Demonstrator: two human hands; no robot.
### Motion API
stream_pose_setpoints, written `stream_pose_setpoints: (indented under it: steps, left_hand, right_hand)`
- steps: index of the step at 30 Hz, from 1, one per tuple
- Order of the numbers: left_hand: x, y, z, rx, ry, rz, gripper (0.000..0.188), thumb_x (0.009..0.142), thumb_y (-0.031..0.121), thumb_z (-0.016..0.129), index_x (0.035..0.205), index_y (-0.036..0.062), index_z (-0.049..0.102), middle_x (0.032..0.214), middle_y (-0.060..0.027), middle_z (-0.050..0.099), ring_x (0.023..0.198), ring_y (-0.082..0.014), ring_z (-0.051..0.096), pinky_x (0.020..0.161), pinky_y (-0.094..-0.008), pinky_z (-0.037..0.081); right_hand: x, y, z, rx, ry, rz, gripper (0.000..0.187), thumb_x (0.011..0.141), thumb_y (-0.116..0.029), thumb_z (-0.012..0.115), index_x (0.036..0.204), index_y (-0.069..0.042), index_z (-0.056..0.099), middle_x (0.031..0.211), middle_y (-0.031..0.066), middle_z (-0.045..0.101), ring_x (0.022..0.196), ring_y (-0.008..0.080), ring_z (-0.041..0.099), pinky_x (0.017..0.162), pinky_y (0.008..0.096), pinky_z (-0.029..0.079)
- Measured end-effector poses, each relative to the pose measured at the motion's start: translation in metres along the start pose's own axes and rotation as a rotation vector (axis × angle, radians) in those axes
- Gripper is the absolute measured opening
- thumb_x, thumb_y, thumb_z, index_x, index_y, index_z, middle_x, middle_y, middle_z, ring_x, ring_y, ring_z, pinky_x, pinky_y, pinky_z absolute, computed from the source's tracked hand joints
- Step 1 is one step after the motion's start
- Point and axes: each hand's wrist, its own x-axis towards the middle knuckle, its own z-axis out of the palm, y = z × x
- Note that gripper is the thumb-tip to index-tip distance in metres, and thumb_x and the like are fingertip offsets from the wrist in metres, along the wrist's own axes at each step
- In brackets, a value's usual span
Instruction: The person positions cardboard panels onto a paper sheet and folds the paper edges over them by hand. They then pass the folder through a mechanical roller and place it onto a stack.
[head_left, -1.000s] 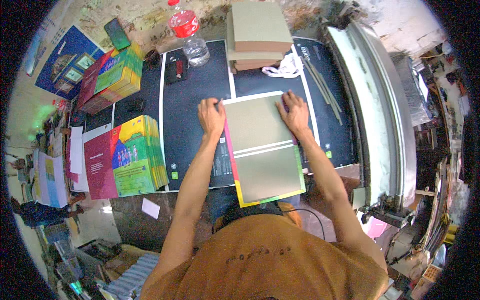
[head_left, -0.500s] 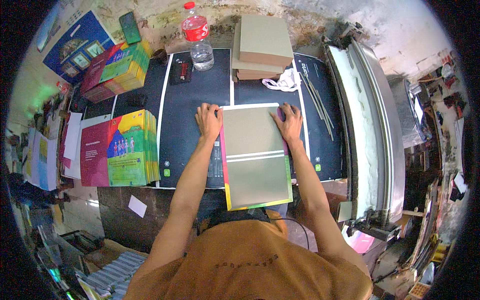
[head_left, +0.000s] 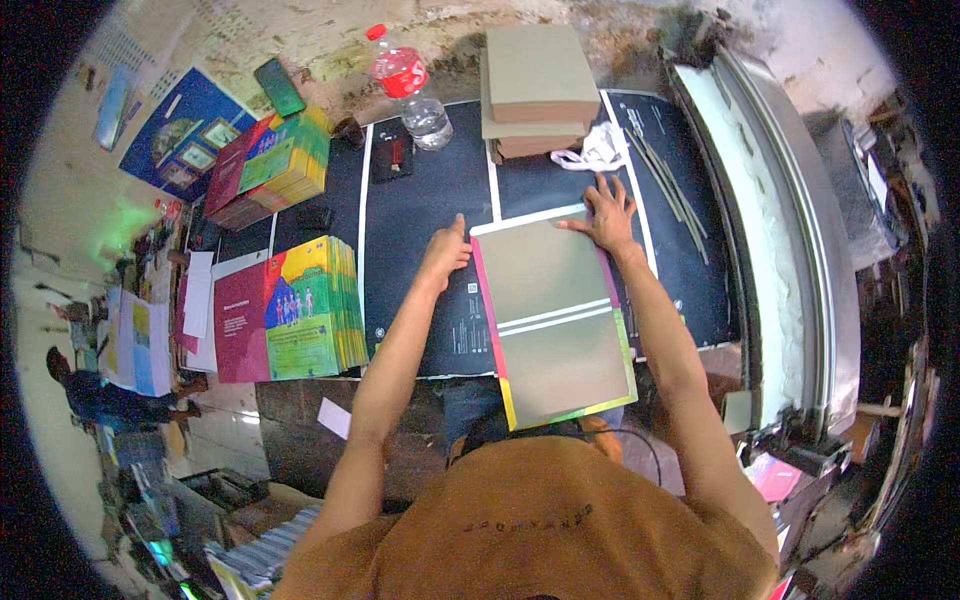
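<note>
Two grey boards with a narrow gap between them lie on a colourful printed cover sheet (head_left: 553, 320) on the black table mat (head_left: 425, 230). My left hand (head_left: 445, 252) rests at the sheet's far left corner, fingers loosely curled against its edge. My right hand (head_left: 607, 212) lies flat with spread fingers on the far right corner, pressing it down. Neither hand grips anything.
A stack of grey boards (head_left: 535, 90) stands at the back. A plastic bottle with a red cap (head_left: 410, 88) is beside it. Two piles of colourful covers (head_left: 300, 310) (head_left: 275, 165) lie left. A white cloth (head_left: 595, 152), thin strips (head_left: 665, 180) and a long metal machine (head_left: 770, 230) are right.
Both hands slid farther along the sheet toward its far corners. The view shifted, so the sheet now sits more to the right and slightly tilted.
</note>
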Motion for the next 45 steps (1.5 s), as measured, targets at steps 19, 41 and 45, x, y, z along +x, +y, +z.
stream_pose_setpoints:
  steps: [19,41,45]
  left_hand:
    - [-0.041,-0.014,0.113,1.042,0.229,1.028,0.068,0.095,0.048,0.058,0.129,-0.0108,0.054,0.119,-0.0193,0.053,0.110,-0.0350,0.051,0.098,-0.0536,0.042]
    - [-0.053,-0.036,0.064,1.076,0.280,0.974,0.059,0.094,0.042,0.058,0.127,-0.0070,0.054,0.115,-0.0210,0.052,0.108,-0.0378,0.051,0.094,-0.0475,0.046]
    - [-0.059,-0.031,0.060,1.181,0.244,0.904,0.056,0.095,0.042,0.057,0.125,-0.0049,0.055,0.114,-0.0200,0.052,0.106,-0.0374,0.051,0.092,-0.0496,0.046]
  right_hand:
    - [-0.022,-0.023,0.013,-0.316,-0.074,-0.264,0.072,0.099,-0.059,0.047,0.148,-0.007,0.049,0.156,0.0081,0.046,0.148,0.0239,0.037,0.120,0.0538,0.027]
    - [-0.064,-0.074,0.032,-0.243,-0.110,-0.367,0.075,0.102,-0.058,0.040,0.154,-0.004,0.038,0.159,0.0114,0.041,0.148,0.0240,0.038,0.124,0.0469,0.023]
    - [-0.067,-0.046,0.006,-0.158,-0.050,-0.233,0.071,0.102,-0.058,0.039,0.149,-0.004,0.047,0.155,0.0117,0.048,0.146,0.0238,0.041,0.124,0.0481,0.021]
